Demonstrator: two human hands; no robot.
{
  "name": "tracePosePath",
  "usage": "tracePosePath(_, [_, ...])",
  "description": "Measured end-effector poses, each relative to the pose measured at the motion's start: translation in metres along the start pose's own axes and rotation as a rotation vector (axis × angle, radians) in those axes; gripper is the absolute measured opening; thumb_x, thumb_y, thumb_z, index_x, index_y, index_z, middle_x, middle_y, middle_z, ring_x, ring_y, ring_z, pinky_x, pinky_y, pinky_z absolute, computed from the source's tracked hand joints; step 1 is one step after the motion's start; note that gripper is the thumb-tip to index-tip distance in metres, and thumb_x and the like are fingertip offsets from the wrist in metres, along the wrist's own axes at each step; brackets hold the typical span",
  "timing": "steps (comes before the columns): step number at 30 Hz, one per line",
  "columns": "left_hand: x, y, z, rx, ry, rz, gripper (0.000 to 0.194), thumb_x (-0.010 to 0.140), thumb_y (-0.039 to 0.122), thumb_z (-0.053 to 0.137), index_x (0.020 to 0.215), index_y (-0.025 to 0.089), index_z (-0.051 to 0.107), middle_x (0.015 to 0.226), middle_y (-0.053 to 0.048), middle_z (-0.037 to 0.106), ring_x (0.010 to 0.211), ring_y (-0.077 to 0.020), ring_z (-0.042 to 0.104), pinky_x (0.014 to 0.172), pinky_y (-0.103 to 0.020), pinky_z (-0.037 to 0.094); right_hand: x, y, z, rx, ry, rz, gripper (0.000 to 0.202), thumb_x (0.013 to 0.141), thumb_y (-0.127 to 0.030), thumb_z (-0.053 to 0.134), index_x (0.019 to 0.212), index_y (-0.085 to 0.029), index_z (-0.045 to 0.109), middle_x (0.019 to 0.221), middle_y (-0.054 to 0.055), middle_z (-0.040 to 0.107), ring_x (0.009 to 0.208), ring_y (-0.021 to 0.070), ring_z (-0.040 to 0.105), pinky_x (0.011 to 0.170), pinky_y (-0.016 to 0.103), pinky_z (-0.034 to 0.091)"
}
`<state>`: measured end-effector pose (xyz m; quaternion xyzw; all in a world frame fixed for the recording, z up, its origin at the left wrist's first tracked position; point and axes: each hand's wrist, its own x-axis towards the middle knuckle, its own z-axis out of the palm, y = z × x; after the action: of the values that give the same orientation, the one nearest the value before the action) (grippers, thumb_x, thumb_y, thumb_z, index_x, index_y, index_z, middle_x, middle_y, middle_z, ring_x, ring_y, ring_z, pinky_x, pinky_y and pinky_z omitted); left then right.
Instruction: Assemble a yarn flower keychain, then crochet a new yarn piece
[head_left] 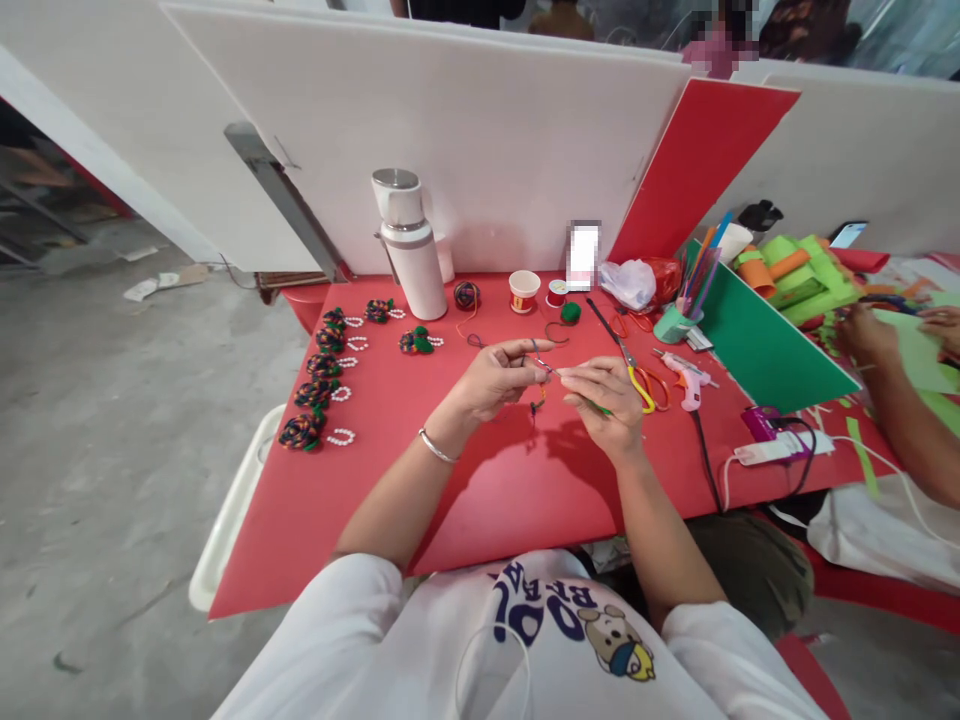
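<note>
Above the middle of the red table, both hands meet over a small strip of multicoloured yarn work that dangles below the fingers. My left hand is closed, pinching the yarn between thumb and fingers, with its index finger stretched out and a strand looped over it. In my right hand is a crochet hook with a green handle, its tip at the yarn by the left fingertips. Beyond the hands lies a ball of multicoloured yarn, its strand trailing towards me. A green yarn ball sits further right.
Several yarn pieces with white bead loops line the left side. A white thermos, paper cup and thread spool stand at the back. Yellow-handled scissors, a pink glue gun and a power strip lie right, near a co-worker's hands.
</note>
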<state>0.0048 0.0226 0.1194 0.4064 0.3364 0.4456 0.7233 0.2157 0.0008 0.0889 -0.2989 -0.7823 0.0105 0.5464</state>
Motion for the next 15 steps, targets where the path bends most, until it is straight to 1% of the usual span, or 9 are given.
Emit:
tracePosePath(2, [0.000,0.000,-0.001,0.044,0.019,0.021,0.060,0.058,0.020,0.096,0.115,0.011,0.078,0.066,-0.001,0.070,0.047,-0.0045,0.047,0.043,-0.021,0.018,0.003,0.003,-0.009,0.020,-0.063,0.027,0.023,0.097,-0.032,0.074,0.119,-0.038,0.081,0.109,-0.001,0.085,0.102,0.0242,0.070,0.090,0.046,0.061])
tracePosePath(4, [0.000,0.001,-0.002,0.083,0.039,0.036,0.058,0.058,0.018,0.094,0.113,0.010,0.078,0.065,0.000,0.069,0.046,-0.0042,0.047,0.043,-0.021,0.019,0.007,0.004,-0.016,0.057,-0.104,0.028,0.023,0.096,-0.029,0.076,0.117,-0.038,0.082,0.108,-0.001,0.085,0.101,0.0243,0.070,0.091,0.046,0.061])
tracePosePath(6, [0.000,0.001,-0.003,0.120,0.047,0.049,0.057,0.058,0.017,0.092,0.113,0.009,0.078,0.064,0.000,0.069,0.044,-0.0035,0.044,0.043,-0.021,0.019,0.010,0.004,-0.021,0.094,-0.124,0.027,0.025,0.094,-0.025,0.078,0.116,-0.038,0.082,0.106,-0.002,0.086,0.100,0.0242,0.071,0.090,0.046,0.061])
tracePosePath(9, [0.000,0.003,-0.006,0.161,0.029,0.062,0.057,0.059,0.017,0.090,0.114,0.008,0.078,0.065,-0.001,0.070,0.043,-0.0028,0.040,0.043,-0.021,0.019,0.014,0.003,-0.028,0.161,-0.134,0.050,0.027,0.094,-0.021,0.077,0.114,-0.038,0.083,0.103,-0.002,0.086,0.100,0.0240,0.072,0.089,0.046,0.061])
tracePosePath(12, [0.001,0.003,-0.007,0.171,0.004,0.068,0.057,0.060,0.018,0.090,0.115,0.008,0.077,0.066,0.000,0.070,0.043,-0.0030,0.041,0.043,-0.021,0.020,0.013,0.003,-0.029,0.265,-0.138,0.122,0.023,0.095,-0.022,0.075,0.111,-0.037,0.083,0.100,-0.002,0.085,0.098,0.0236,0.073,0.090,0.046,0.061])
tracePosePath(15, [0.001,0.000,-0.004,0.150,-0.010,0.091,0.059,0.061,0.019,0.090,0.117,0.009,0.077,0.067,0.001,0.070,0.045,-0.0035,0.043,0.043,-0.021,0.022,0.006,0.003,-0.020,0.388,-0.084,0.219,0.017,0.098,-0.029,0.073,0.109,-0.036,0.083,0.097,0.000,0.084,0.096,0.0232,0.073,0.091,0.046,0.060])
